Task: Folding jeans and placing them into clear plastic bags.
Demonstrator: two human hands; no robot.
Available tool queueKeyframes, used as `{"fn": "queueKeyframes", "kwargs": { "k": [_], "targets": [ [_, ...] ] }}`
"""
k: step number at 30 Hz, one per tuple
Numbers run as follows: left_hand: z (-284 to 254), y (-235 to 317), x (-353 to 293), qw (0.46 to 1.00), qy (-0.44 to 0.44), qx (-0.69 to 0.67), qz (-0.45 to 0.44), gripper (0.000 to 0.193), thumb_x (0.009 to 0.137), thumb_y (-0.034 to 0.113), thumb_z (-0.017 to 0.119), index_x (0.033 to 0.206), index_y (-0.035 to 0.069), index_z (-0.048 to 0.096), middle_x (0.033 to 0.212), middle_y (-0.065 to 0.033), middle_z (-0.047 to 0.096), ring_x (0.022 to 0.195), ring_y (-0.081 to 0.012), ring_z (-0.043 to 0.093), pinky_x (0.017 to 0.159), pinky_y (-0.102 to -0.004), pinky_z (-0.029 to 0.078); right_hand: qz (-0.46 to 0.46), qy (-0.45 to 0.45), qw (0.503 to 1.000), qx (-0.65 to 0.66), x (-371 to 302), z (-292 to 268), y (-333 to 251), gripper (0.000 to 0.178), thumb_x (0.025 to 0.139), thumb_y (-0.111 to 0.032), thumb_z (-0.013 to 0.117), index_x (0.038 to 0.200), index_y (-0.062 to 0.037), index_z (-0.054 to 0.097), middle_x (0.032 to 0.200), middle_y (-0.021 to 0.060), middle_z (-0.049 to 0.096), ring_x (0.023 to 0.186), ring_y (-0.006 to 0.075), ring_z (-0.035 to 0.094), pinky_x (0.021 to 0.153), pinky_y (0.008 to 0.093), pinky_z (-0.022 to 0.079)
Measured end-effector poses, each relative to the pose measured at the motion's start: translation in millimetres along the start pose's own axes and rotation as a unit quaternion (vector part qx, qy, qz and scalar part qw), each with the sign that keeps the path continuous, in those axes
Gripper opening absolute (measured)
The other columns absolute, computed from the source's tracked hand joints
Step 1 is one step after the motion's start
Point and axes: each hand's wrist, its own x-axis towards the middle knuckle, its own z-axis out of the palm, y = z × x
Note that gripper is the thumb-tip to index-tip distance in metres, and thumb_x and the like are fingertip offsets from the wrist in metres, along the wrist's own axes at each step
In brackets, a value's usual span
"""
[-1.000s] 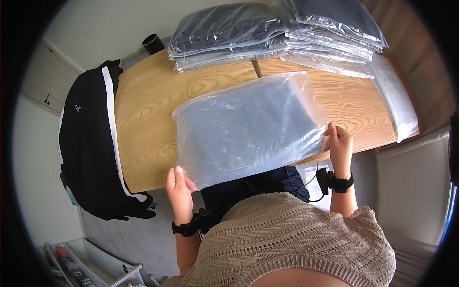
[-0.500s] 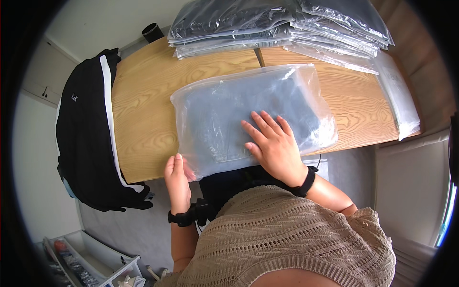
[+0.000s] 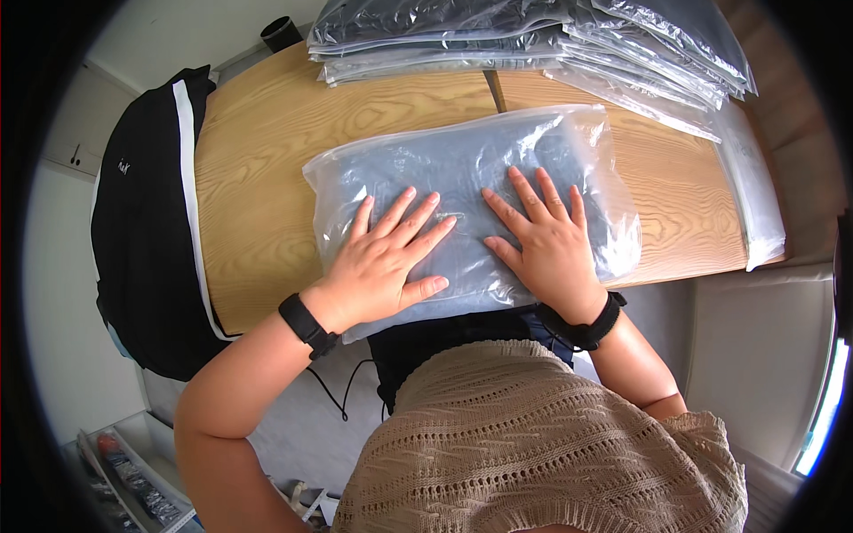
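A clear plastic bag [image 3: 462, 147] with folded blue-grey fabric inside lies flat at the front of the wooden table. My left hand [image 3: 378, 258] rests palm down on its left half, fingers spread. On the right half lies my right hand [image 3: 551, 240], also flat with the fingers apart. Both palms touch the plastic, and neither hand grips it. The bag's near edge reaches the table's front edge. What the fabric is exactly cannot be made out through the plastic.
Several bagged dark garments [image 3: 444, 40] are stacked at the table's back. Flat clear bags [image 3: 751, 191] lie along the right edge. A black garment with a white stripe [image 3: 142, 240] hangs over the left end. A white bin [image 3: 164, 453] stands at lower left, near a cable [image 3: 342, 400].
My left hand has let go of the bag's near left corner and now lies flat on top. The right hand has shifted slightly right, fingers more spread.
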Motion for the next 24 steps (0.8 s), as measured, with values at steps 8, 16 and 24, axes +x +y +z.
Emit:
{"fn": "queueKeyframes", "kwargs": {
  "k": [8, 16, 24],
  "targets": [
    [5, -5, 8, 0.998, -0.02, -0.061, -0.01, 0.068, 0.088, 0.055, 0.045, 0.144, 0.017, 0.036, 0.153, -0.0108, 0.024, 0.14, -0.0357, 0.019, 0.108, -0.0625, 0.012, 0.011, -0.048, 0.998, 0.04, 11, 2, 6, 0.046, 0.088, -0.044, 0.054, 0.13, -0.0263, 0.054, 0.14, 0.0084, 0.044, 0.13, 0.0327, 0.039, 0.104, 0.0564, 0.027],
    [7, -10, 8, 0.996, -0.028, -0.083, 0.007, 0.066, 0.09, 0.053, 0.044, 0.144, 0.015, 0.035, 0.153, -0.0114, 0.023, 0.141, -0.0352, 0.017, 0.108, -0.0623, 0.01, 0.003, -0.045, 0.997, 0.055, 13, 1, 6, 0.043, 0.088, -0.043, 0.054, 0.126, -0.0239, 0.057, 0.136, 0.0091, 0.049, 0.128, 0.033, 0.042, 0.103, 0.0565, 0.028],
    [14, -21, -4, 0.987, -0.007, -0.158, 0.009, 0.07, 0.09, 0.055, 0.045, 0.146, 0.015, 0.03, 0.154, -0.0111, 0.018, 0.143, -0.0318, 0.011, 0.111, -0.058, 0.007, 0.001, 0.019, 0.999, 0.04, 1, 3, -12, 0.047, 0.087, -0.044, 0.056, 0.126, -0.0169, 0.056, 0.136, 0.0091, 0.048, 0.128, 0.0307, 0.042, 0.104, 0.0568, 0.028]
  ]
}}
